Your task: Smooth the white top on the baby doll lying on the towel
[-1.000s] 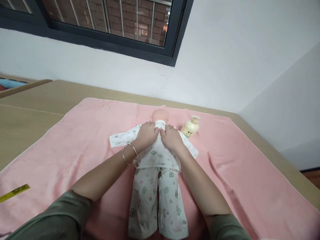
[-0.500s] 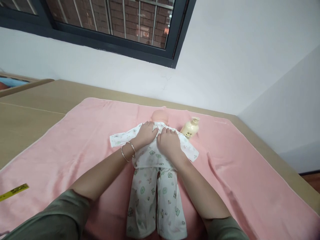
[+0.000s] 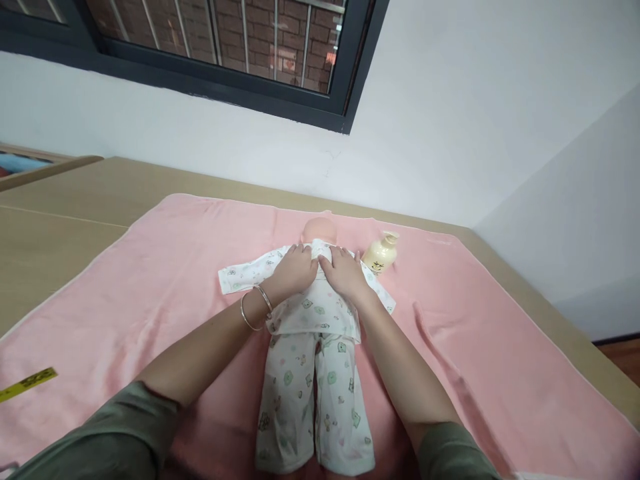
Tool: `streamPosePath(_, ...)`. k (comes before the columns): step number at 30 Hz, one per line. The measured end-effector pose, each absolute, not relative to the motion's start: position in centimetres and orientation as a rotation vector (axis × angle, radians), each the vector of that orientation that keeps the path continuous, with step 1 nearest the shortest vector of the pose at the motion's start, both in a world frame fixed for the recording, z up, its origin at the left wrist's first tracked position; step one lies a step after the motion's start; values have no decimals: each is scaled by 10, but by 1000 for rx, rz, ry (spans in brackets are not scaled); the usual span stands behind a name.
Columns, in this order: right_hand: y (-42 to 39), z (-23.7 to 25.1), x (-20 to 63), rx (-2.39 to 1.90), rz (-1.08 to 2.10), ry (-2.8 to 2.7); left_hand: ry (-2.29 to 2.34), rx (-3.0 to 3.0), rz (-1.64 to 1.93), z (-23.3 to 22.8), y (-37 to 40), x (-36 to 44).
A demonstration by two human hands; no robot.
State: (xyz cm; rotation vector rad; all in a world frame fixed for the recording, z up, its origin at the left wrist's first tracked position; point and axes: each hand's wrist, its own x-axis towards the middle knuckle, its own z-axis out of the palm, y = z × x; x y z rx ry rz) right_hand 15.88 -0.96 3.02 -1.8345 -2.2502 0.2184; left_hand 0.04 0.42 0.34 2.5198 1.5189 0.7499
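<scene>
White walls (image 3: 450, 140) and a dark-framed window (image 3: 220, 77), with bars and brickwork behind its glass, rise beyond a wooden surface (image 3: 65, 207) in the head view. Spread over that surface is a pink blanket (image 3: 170, 273), rumpled in places. On its middle lies a doll (image 3: 317, 310), its head (image 3: 320, 231) pointing toward the wall and its legs toward the person. It wears a white printed top and matching trousers (image 3: 290, 400), the sleeves stretched out to both sides. The left hand (image 3: 295, 269), with two bangles (image 3: 264, 300) around its wrist, rests palm down on one shoulder; the right hand (image 3: 345, 273) lies over the other, fingers slightly parted. Both thumbs point inward near the collar, close to each other. Whether either hand pinches the cloth, I cannot tell. A cream pump bottle (image 3: 381, 255) lies tilted just beside the right-hand sleeve, and a yellow strip (image 3: 30, 383) lies at the far left, well apart from the doll.
</scene>
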Motion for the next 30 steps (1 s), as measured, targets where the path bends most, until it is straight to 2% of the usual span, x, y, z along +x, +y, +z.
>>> streamPosePath(7, -45, 51, 133, -1870, 85, -2308, 1601, 2234, 717, 4, 26, -13)
streamPosePath(13, -17, 41, 153, -1896, 291, -2159, 1625, 2726, 584, 2, -9, 9)
streamPosePath(17, -4, 32, 160, -1876, 311, -2139, 1565, 2830, 555, 4, -25, 17)
streamPosePath(26, -27, 38, 142, -1874, -9, -2274, 1813, 2306, 683, 6, 7, 3)
streamPosePath(30, -30, 44, 143, -1879, 11, -2292, 1791, 2307, 730, 0, 10, 3)
